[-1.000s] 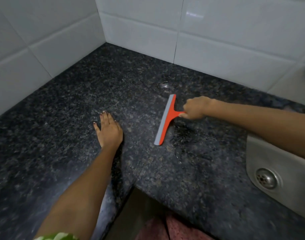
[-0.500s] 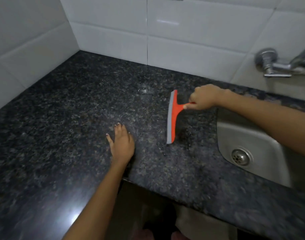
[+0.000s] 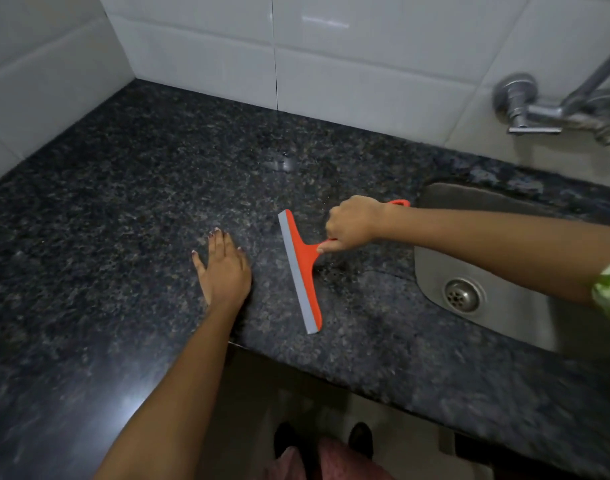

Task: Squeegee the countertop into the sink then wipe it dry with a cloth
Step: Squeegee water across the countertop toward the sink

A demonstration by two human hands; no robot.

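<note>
An orange squeegee with a grey rubber blade lies blade-down on the dark speckled granite countertop, its blade running from far left to near right. My right hand is closed around its orange handle, whose loop end pokes out past my wrist. My left hand rests flat on the counter with fingers spread, a short way left of the blade. The steel sink with its round drain lies to the right of the squeegee. Wet streaks show on the granite between blade and sink. No cloth is in view.
White tiled walls close the counter at the back and left. A chrome wall tap juts out above the sink. The counter's front edge runs diagonally below the squeegee, with floor and my feet beneath.
The squeegee has been pulled rightwards across the counter toward the sink, its blade turning. The view swung right, bringing sink and tap in. My left hand stayed flat.
</note>
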